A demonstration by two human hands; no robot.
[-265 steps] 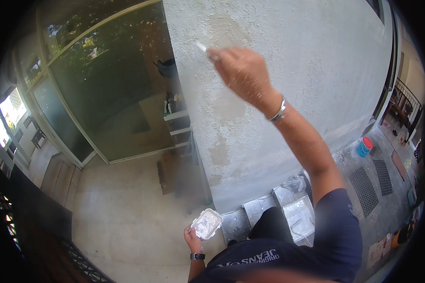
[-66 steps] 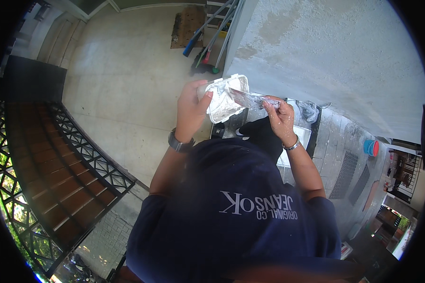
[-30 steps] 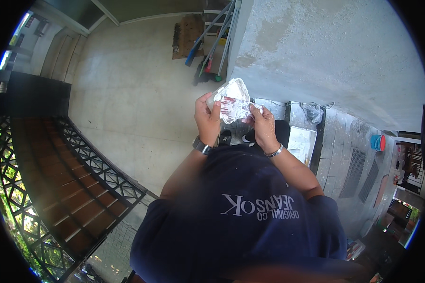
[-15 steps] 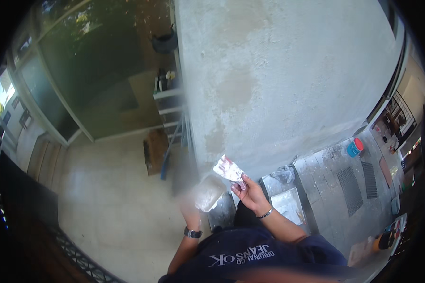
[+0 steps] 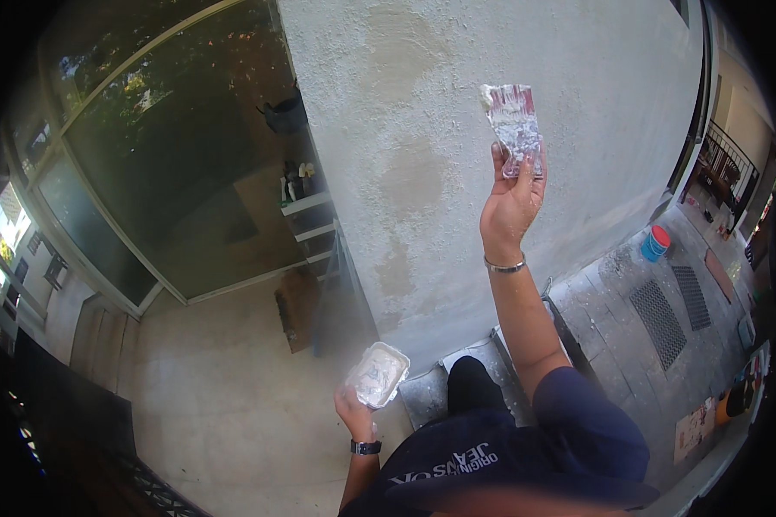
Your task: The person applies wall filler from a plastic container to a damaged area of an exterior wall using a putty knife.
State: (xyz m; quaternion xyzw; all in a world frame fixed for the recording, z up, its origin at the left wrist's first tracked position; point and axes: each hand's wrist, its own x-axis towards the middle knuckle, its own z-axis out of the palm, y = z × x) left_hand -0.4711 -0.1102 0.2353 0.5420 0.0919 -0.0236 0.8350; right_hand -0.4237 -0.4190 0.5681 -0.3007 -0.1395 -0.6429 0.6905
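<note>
My right hand (image 5: 514,207) is raised in front of the rough wall (image 5: 578,121), gripping a flat scraper (image 5: 514,125) smeared with white paste. A thicker lump of paste clings to the scraper's upper left corner. Low on the left, my left hand (image 5: 353,414) holds a shallow rectangular tub (image 5: 379,375) by its side; white paste coats the inside. Greyish-brown patches mark the whitish wall left of the scraper. Whether the scraper touches the wall I cannot tell.
Beyond the wall's left edge stand a white shelf (image 5: 306,204) and a large glass panel (image 5: 172,164). A brown board (image 5: 293,312) leans near the shelf. To the right, a blue bucket with a red top (image 5: 655,245) and dark mats (image 5: 660,323) rest on the spattered floor.
My right hand has risen with the scraper from beside the tub to high against the wall. My left hand still holds the tub, now a little lower in view.
</note>
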